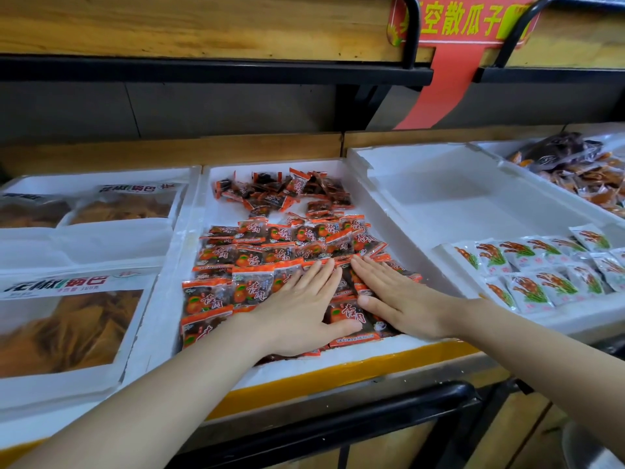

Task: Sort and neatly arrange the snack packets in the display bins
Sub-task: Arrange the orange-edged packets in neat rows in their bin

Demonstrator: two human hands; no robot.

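Both hands are down flat in the middle foam bin (406,238) right now. The left hand (297,309) and right hand (406,299) are palm-down with fingers straight and held close together, pressing on top of the orange snack packets (257,252), not gripping anything. The fingertips nearly meet in a little V over the packets. Those packets fill the front half of the bin in rough overlapping rows, most lying face up with the red lettering showing. Toward the back of the same bin there's a loose pile (280,191) of the same kind, jumbled at all angles, with a patch of bare white foam around it. The bin to the left holds big clear bags (67,330) of something golden-brown. The bin on the right has white packets (541,265) lined up along its front, and further right is a heap of orange and dark packets (575,174). A red sign (463,18) hangs from the wooden shelf above.
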